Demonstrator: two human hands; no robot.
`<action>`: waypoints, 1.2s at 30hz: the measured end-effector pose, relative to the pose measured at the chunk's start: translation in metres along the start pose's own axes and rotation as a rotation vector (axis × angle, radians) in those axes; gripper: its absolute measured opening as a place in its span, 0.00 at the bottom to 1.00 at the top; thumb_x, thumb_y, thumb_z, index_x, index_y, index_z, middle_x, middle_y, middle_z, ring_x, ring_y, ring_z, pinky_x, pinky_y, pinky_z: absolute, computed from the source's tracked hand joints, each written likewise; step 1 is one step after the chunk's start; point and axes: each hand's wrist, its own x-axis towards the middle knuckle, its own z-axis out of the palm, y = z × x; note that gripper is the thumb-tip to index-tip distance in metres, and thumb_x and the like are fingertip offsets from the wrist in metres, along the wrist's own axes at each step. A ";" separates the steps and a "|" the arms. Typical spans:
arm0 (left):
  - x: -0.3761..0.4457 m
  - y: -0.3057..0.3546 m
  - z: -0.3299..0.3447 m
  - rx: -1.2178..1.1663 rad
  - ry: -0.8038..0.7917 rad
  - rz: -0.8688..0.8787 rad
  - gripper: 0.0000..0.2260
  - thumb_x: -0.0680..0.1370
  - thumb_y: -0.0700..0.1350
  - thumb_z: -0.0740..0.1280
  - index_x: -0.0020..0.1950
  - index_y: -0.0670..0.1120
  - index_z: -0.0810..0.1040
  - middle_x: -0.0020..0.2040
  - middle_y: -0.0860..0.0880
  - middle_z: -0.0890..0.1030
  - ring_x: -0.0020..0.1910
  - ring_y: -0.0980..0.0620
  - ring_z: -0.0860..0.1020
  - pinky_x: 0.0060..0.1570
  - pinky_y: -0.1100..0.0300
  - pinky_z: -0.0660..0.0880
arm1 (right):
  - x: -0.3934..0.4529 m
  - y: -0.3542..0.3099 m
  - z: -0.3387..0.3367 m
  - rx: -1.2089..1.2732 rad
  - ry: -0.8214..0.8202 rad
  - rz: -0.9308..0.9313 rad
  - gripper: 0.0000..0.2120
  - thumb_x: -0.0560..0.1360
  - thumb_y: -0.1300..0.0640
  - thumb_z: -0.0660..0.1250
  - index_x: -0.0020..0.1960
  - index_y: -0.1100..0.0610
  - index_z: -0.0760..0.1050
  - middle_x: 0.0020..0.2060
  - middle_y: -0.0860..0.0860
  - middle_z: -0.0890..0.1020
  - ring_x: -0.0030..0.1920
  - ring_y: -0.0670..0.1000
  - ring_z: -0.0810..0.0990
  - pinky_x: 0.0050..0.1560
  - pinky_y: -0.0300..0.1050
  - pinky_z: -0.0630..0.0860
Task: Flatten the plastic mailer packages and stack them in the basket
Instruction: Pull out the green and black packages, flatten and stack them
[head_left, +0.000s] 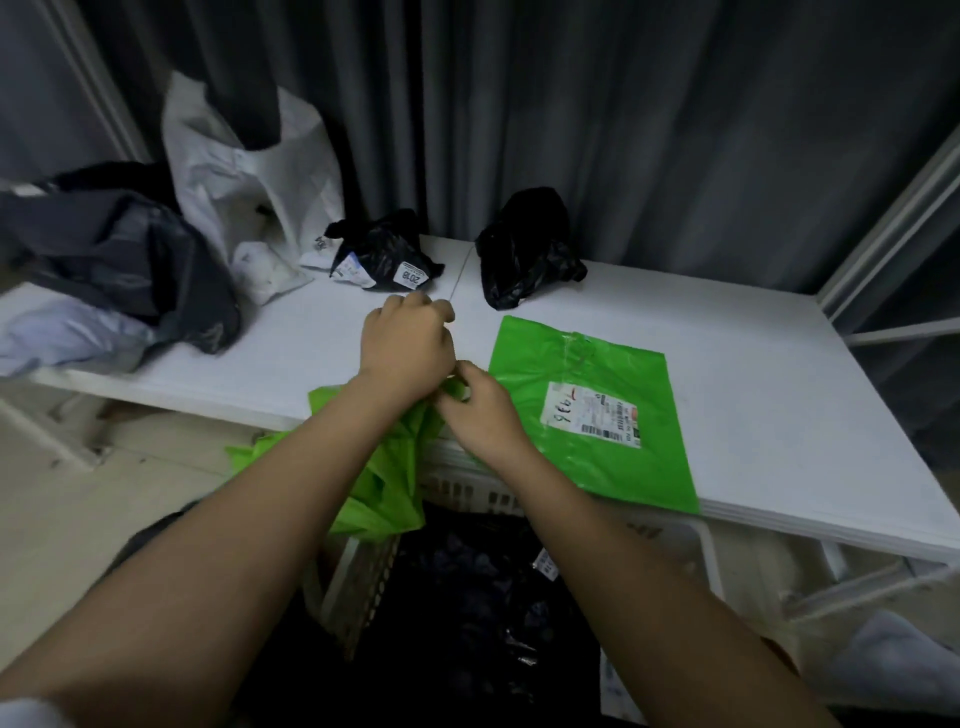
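Observation:
A crumpled green mailer (382, 478) hangs over the table's front edge, above the basket. My left hand (408, 343) and my right hand (480, 408) meet at its top; both pinch the green plastic there. A flat green mailer (587, 415) with a white label lies on the white table (753, 364) just right of my hands. The white slotted basket (467, 491) stands below the table edge and holds dark mailers (467, 597). Two scrunched black mailers (384, 252) (524, 247) sit at the table's back.
A large white bag (249, 182) stands at the back left, beside a heap of dark grey and pale bags (119, 270). Grey curtains hang behind the table. A white frame (883, 234) rises at the right.

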 end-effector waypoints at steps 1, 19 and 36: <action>-0.004 -0.007 -0.008 -0.035 0.004 -0.030 0.17 0.77 0.40 0.58 0.65 0.46 0.76 0.63 0.42 0.75 0.62 0.40 0.71 0.57 0.50 0.68 | -0.001 -0.006 0.003 -0.024 0.034 0.007 0.10 0.74 0.54 0.67 0.54 0.56 0.79 0.49 0.54 0.82 0.47 0.54 0.79 0.49 0.48 0.76; -0.058 -0.004 -0.087 -0.546 0.289 0.034 0.31 0.76 0.64 0.47 0.69 0.47 0.70 0.68 0.44 0.71 0.69 0.44 0.66 0.69 0.51 0.61 | -0.038 -0.115 -0.101 0.578 0.442 0.033 0.04 0.77 0.59 0.68 0.44 0.57 0.79 0.42 0.51 0.81 0.45 0.49 0.81 0.49 0.46 0.81; -0.091 0.082 -0.105 -0.548 0.225 0.129 0.21 0.78 0.47 0.65 0.71 0.47 0.69 0.62 0.44 0.73 0.61 0.43 0.73 0.50 0.54 0.69 | -0.104 -0.156 -0.199 0.461 0.724 -0.065 0.06 0.76 0.55 0.69 0.40 0.52 0.79 0.39 0.50 0.81 0.43 0.51 0.79 0.49 0.50 0.78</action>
